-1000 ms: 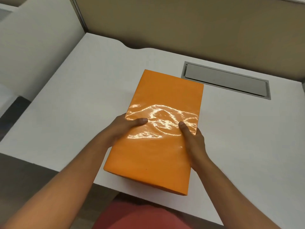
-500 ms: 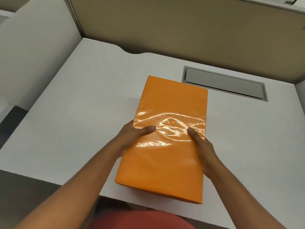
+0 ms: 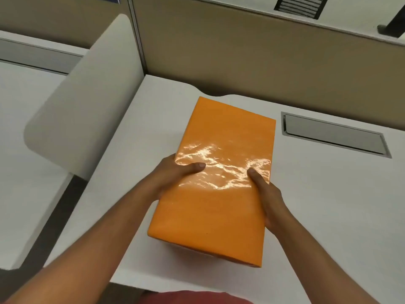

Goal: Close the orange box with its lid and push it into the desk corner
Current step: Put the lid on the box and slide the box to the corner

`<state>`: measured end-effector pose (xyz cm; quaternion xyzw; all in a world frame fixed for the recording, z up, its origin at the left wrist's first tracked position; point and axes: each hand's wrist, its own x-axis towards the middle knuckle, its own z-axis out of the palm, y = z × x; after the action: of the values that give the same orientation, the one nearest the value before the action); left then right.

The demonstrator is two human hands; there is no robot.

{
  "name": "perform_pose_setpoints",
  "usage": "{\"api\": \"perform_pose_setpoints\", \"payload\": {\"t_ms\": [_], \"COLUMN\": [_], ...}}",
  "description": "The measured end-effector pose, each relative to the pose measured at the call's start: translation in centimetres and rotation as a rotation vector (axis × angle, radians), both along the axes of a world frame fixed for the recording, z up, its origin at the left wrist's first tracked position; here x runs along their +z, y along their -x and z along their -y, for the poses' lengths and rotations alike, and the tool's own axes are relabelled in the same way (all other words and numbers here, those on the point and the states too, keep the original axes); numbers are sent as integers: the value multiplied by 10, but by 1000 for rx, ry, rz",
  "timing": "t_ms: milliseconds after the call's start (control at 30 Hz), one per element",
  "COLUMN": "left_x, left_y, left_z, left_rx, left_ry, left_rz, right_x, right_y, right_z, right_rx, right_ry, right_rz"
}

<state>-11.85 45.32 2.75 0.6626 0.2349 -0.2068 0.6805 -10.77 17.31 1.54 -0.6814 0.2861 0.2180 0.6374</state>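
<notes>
The orange box (image 3: 221,194) stands on the white desk (image 3: 328,205) with its glossy lid on top, long side running away from me. My left hand (image 3: 175,174) grips its left side, thumb lying on the lid. My right hand (image 3: 266,194) grips the right side, thumb on the lid too. The fingers of both hands are hidden behind the box's sides. The desk's back left corner (image 3: 153,81) lies beyond the box, where the two partitions meet.
A grey cable hatch (image 3: 333,133) is set into the desk to the right of the box. A tan partition (image 3: 241,62) runs along the back, and a rounded white divider panel (image 3: 83,102) borders the left. Another white desk (image 3: 22,139) lies further left.
The box, held by both hands, has slid further onto the desk, away from the front edge and toward the back left. The view has lifted, showing the left divider.
</notes>
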Motion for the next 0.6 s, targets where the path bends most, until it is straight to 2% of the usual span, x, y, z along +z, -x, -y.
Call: {"api": "perform_pose_setpoints", "payload": {"t_ms": [300,600], "left_x": [13,-7], "left_y": [-36,-55], "left_z": [-159,-202], "left_rx": [63,75], "left_ry": [-77,-36], "left_rz": [-55,-65], "right_x": [6,-6], "right_y": [-55,-80], "right_z": [-163,-212], "right_rx": [75,100], "right_ry": [-82,-8], "right_rz": [72,55]}}
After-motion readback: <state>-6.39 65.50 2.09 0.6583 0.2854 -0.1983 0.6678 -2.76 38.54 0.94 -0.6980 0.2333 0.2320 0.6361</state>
